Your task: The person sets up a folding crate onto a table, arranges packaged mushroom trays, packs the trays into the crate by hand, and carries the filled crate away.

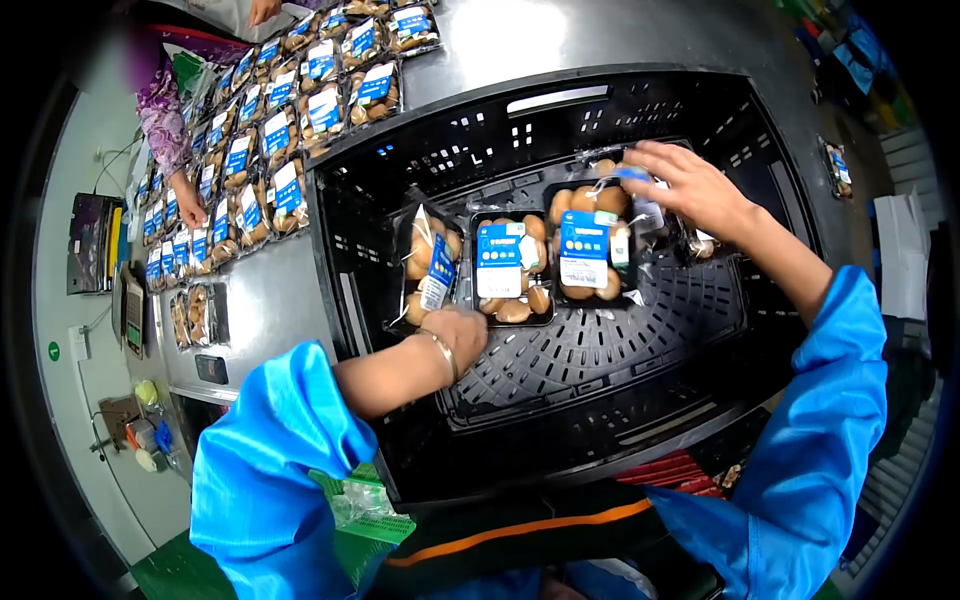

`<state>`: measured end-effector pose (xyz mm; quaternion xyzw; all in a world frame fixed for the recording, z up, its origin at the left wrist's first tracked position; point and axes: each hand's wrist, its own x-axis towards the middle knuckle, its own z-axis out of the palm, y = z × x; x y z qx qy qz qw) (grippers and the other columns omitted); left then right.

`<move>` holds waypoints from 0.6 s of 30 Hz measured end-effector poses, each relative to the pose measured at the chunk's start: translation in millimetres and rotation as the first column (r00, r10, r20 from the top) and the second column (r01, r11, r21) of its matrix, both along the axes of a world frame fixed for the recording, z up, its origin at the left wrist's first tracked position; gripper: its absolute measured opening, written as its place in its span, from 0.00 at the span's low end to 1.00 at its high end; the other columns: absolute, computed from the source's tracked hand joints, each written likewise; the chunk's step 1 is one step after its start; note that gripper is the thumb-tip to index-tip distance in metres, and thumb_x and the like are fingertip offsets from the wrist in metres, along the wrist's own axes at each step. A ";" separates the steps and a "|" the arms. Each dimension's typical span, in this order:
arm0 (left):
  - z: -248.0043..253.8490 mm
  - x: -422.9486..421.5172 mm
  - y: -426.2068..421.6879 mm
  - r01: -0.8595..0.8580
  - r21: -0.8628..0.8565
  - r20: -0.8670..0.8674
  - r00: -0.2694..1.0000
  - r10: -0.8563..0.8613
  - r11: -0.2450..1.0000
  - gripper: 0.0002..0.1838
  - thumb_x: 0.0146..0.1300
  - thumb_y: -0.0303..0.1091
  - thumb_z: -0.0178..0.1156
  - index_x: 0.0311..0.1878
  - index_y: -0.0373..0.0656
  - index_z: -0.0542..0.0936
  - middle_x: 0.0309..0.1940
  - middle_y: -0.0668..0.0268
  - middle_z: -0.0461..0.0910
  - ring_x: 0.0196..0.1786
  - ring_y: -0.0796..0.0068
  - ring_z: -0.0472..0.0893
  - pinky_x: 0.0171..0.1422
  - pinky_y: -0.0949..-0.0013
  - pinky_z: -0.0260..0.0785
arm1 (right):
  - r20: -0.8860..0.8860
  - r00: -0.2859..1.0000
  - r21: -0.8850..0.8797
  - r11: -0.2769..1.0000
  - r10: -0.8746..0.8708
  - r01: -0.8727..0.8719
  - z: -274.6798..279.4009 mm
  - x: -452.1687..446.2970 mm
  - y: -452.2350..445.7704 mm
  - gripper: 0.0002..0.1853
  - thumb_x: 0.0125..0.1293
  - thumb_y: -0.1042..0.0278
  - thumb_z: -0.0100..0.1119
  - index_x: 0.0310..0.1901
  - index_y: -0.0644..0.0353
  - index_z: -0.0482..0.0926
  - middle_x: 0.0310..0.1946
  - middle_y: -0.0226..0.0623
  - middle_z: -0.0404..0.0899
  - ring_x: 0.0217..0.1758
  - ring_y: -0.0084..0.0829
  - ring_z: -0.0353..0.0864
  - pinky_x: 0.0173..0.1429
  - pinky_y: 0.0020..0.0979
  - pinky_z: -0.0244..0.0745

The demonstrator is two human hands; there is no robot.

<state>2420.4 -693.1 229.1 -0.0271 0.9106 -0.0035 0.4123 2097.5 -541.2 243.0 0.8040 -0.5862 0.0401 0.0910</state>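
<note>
Inside a black crate point(690, 375), wrapped trays of brown mushrooms with blue-and-white labels stand in a row. My left hand point(457, 335) is closed at the lower end of the leftmost pack point(432, 262), which tilts against the crate's left side; its fingertips are partly hidden. Beside it lie a second pack point(510, 265) and a third pack point(588, 243). My right hand point(690, 190) reaches over the packs at the right, fingers spread, above a partly covered pack point(652, 222). Whether it touches that pack is unclear.
Many labelled mushroom packs point(280, 130) cover the metal table point(270, 310) at the upper left. A co-worker's hand point(188, 200) touches them, and another hand point(264, 10) shows at the top. A small dark object point(211, 369) lies near the table's left edge.
</note>
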 end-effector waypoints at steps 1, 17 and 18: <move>2.4 -4.5 0.0 0.039 0.050 -0.153 0.988 -0.031 0.998 0.22 0.58 0.34 0.54 0.55 0.39 0.72 0.44 0.58 0.78 0.47 0.59 0.78 0.49 0.63 0.71 | 0.096 0.983 0.043 0.988 -0.154 0.150 -5.4 -8.2 6.1 0.26 0.51 0.77 0.56 0.55 0.58 0.66 0.60 0.44 0.64 0.63 0.44 0.64 0.65 0.37 0.64; 33.4 -29.9 -20.9 -0.047 -0.258 -0.039 0.998 0.038 0.965 0.62 0.36 0.63 0.68 0.71 0.43 0.48 0.66 0.39 0.51 0.67 0.42 0.56 0.63 0.46 0.56 | 0.397 0.861 0.357 0.918 -0.319 0.176 -48.0 9.1 47.4 0.50 0.44 0.52 0.69 0.68 0.57 0.52 0.64 0.57 0.53 0.66 0.55 0.55 0.67 0.51 0.53; 33.8 -25.2 -15.3 -0.094 -0.288 0.133 0.982 0.137 0.953 0.64 0.35 0.64 0.69 0.72 0.44 0.46 0.67 0.38 0.49 0.67 0.39 0.56 0.60 0.46 0.61 | 0.315 0.909 0.411 0.903 -0.272 0.128 -41.1 31.6 44.2 0.52 0.44 0.46 0.68 0.68 0.57 0.52 0.65 0.56 0.52 0.67 0.57 0.54 0.69 0.50 0.51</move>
